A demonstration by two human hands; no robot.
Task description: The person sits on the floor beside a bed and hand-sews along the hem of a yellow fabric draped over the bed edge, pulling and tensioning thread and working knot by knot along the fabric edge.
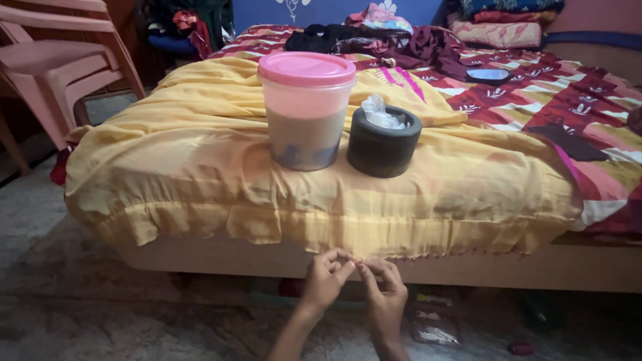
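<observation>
Both hands met at the bed's near edge: the left hand (326,279) and the right hand (386,291) had their fingertips pinched together on the hem of the yellow cloth (200,167), with something tiny between them, too small to tell. The cloth lay spread over the bed (468,267), hanging over its side. Farther back on it stood a pink-lidded plastic jar (306,110), with a dark round holder (383,142) stuffed with clear plastic just beside it. A pink plastic chair (60,60) stood far left.
</observation>
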